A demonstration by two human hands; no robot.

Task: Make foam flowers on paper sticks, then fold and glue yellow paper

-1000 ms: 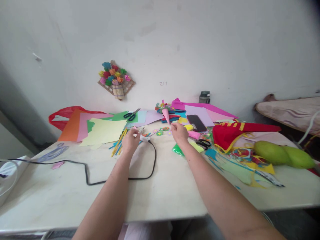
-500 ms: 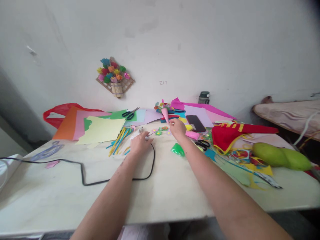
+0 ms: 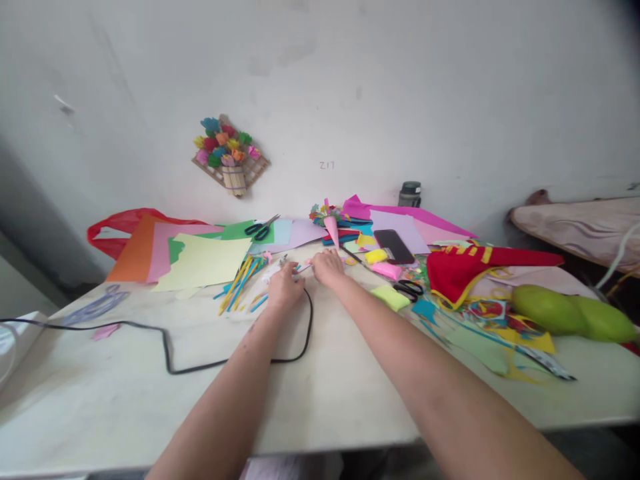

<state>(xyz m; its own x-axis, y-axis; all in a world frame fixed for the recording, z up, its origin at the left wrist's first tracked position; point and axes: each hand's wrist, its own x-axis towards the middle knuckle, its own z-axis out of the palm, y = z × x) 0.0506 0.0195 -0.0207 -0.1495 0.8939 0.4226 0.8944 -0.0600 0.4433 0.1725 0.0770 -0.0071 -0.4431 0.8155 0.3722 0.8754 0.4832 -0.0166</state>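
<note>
From here, the right hand [image 3: 327,268] has left the cone [image 3: 331,229], just beyond it, and joined the left hand [image 3: 285,288] by the cord [image 3: 311,319], seemingly for joint work, though I can't tell whether either grips anything.

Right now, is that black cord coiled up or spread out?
Spread out: the black cord runs in loose bends across the tabletop, passes beneath the left forearm and curves up beside the left hand.
</note>
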